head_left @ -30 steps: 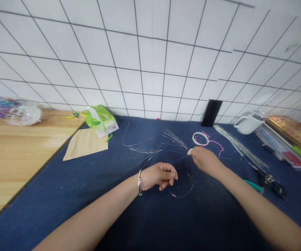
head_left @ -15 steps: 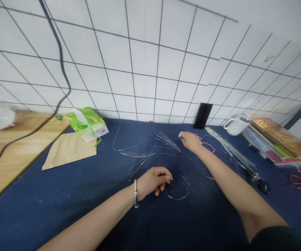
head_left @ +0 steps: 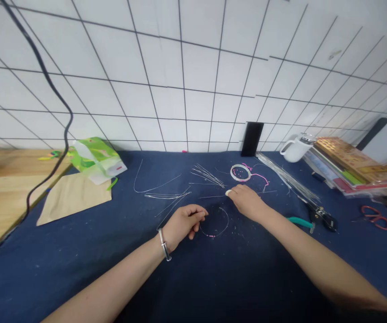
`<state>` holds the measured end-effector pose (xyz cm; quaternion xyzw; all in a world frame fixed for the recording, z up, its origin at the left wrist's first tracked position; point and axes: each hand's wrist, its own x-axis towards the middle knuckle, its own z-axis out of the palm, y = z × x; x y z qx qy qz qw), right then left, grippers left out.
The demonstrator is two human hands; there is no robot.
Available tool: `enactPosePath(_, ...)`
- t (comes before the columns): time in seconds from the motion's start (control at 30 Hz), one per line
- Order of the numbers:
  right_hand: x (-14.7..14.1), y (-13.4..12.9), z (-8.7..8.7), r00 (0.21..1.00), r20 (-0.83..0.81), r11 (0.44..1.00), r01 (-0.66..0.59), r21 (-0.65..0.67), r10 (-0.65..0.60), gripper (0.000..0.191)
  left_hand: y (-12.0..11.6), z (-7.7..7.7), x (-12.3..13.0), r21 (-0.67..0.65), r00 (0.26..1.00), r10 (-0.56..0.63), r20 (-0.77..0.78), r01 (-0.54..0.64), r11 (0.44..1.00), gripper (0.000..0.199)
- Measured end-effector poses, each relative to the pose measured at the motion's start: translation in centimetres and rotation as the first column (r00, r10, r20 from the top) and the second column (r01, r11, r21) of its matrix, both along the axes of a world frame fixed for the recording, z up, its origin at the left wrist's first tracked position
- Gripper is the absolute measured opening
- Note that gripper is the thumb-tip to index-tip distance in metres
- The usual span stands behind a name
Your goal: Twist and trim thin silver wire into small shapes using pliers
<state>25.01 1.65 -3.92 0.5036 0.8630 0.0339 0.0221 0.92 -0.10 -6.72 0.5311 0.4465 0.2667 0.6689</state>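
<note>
My left hand (head_left: 184,222), with a silver bangle on its wrist, pinches one end of a thin curved wire (head_left: 227,222). Several small pink beads (head_left: 211,236) sit at the low bend of that wire. To the right, my right hand (head_left: 245,202) hovers with its fingers drawn together, something white at the fingertips. Whether it pinches a small bead there is hidden. Just beyond it stands a round shallow dish (head_left: 231,175) with a pale rim and pink beads inside. A pink strand (head_left: 260,176) trails from the dish to the right.
Loose wires (head_left: 210,176) lie on the dark blue cloth (head_left: 166,287). At right are a wire bundle (head_left: 289,177), teal-handled pliers (head_left: 300,221), red-handled scissors (head_left: 377,217), a white mug (head_left: 294,150) and stacked books (head_left: 351,166). A green packet (head_left: 95,154) and brown paper (head_left: 75,197) lie left.
My right hand has drawn back from the dish toward me, uncovering the dish and the teal pliers. My left hand keeps its pinch on the wire. The view has shifted slightly.
</note>
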Motion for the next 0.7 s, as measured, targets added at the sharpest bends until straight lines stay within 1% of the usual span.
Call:
enactPosePath(0.23,-0.7,0.9,0.2,0.997,0.069,0.999,-0.03,0.012,0.029,0.016,0.3,0.2,-0.1,-0.001,1.0,0.03,0.003,-0.03,1.0,0.022)
enactPosePath(0.47,-0.1,0.5,1.0,0.997,0.083,1.0,0.0,-0.002,0.0,0.015,0.5,0.3,-0.1,-0.044,1.0,0.025,0.013,-0.025,0.999,0.022)
enactPosePath(0.57,-0.1,0.1,1.2,0.999,0.04,1.0,0.024,-0.009,-0.024,0.015,0.5,0.3,-0.1,-0.053,0.998,0.045,0.041,-0.043,0.998,0.022)
enactPosePath(0.7,-0.2,-0.7,1.7,0.99,-0.098,0.994,0.106,0.024,-0.104,0.014,0.6,-0.1,-0.2,-0.068,0.991,0.079,0.11,-0.072,0.995,0.023)
